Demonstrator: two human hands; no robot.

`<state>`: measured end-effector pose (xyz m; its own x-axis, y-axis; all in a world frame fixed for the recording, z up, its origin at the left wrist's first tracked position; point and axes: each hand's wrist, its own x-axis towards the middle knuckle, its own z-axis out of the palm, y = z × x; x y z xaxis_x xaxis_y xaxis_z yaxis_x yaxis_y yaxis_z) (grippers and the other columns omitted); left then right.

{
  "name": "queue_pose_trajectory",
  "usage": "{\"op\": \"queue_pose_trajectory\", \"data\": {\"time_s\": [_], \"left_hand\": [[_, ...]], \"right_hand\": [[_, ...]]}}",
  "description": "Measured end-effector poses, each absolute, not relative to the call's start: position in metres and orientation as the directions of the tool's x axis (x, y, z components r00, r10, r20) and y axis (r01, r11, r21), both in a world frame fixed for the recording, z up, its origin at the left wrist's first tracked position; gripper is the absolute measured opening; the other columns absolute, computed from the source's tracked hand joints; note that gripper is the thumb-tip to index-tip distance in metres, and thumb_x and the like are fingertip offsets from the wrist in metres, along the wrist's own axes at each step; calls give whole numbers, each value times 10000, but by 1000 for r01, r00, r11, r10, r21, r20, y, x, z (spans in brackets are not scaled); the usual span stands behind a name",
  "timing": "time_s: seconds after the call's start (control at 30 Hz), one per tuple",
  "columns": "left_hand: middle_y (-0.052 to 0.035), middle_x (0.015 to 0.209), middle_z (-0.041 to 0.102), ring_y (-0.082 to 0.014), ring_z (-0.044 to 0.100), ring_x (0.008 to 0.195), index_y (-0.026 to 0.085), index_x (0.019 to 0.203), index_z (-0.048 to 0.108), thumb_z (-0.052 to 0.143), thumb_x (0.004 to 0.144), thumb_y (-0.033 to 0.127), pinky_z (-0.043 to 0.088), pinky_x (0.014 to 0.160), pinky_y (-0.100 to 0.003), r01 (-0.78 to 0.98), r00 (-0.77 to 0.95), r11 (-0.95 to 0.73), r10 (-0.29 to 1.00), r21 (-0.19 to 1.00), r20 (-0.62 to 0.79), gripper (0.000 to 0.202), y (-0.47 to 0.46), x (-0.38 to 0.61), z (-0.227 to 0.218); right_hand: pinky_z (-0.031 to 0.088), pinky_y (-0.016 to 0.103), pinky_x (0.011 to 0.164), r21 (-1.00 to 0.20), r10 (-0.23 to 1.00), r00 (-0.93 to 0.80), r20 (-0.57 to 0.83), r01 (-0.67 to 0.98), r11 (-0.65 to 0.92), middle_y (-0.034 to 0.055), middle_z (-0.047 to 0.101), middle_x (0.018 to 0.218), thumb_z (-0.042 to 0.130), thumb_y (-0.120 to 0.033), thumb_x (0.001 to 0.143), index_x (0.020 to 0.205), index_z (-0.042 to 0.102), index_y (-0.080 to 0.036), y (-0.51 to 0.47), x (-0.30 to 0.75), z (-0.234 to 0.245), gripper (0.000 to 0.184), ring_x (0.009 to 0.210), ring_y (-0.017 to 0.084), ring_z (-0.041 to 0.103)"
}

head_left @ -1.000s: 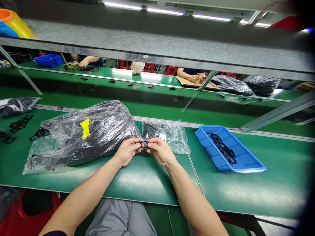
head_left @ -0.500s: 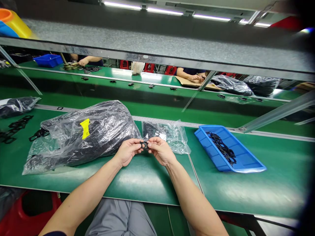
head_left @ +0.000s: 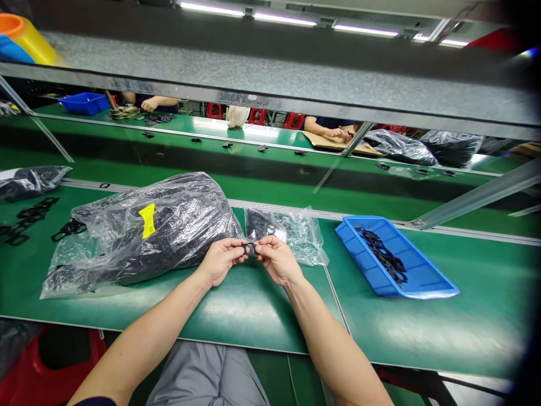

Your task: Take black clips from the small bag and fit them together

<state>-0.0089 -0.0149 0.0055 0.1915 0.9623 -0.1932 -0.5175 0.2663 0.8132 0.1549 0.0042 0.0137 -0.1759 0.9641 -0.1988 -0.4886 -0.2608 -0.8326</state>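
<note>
Between my two hands is a small black plastic part [head_left: 250, 248] with ring-like openings, held just above the green table. My left hand [head_left: 220, 260] pinches its left end between thumb and fingers. The right end is pinched the same way by my right hand [head_left: 279, 260]. Close behind the hands lies a small clear bag [head_left: 302, 228] with dark contents. To the left a large clear bag [head_left: 177, 225] full of black parts bears a yellow label [head_left: 147, 220].
A blue tray [head_left: 422, 270] on the right holds several black parts [head_left: 382, 254]. Loose black parts [head_left: 31, 214] lie at the far left near another bag [head_left: 31, 181]. Overhead runs a grey shelf [head_left: 270, 73]. Across the bench, co-workers' hands [head_left: 338, 133] handle parts.
Both hands keep hold of the black part, which appears slightly turned. The whole view has shifted a few pixels; the bags and the tray have stayed in place.
</note>
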Motion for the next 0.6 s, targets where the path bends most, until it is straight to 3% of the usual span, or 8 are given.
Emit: {"op": "queue_pose_trajectory", "data": {"time_s": [0.17,0.4,0.6], "left_hand": [[-77,805,731,-117,645,656,118,877,731,807,627,206,492,662,-244,-502,165,233,971,833,-173,275,-15,-9,7],[-72,788,728,-117,637,648,120,876,733,803,628,205,492,653,-247,-497,131,195,980,845,-149,271,-14,-10,10],[-71,782,726,-116,635,648,121,881,731,798,636,210,490,648,-243,-486,131,194,980,852,-148,269,-14,-10,9]], "right_hand": [[429,164,467,-798,938,-257,-231,-502,-334,-19,672,658,870,-166,520,696,631,-174,5,155,14,297,567,85,591],[505,204,521,-852,894,-366,-258,-351,-390,11,688,691,825,-288,643,756,643,-167,4,160,14,247,583,113,645],[494,194,519,-832,923,-333,-194,-442,-335,0,693,694,838,-257,624,724,636,-174,4,155,11,240,602,108,641]]}}
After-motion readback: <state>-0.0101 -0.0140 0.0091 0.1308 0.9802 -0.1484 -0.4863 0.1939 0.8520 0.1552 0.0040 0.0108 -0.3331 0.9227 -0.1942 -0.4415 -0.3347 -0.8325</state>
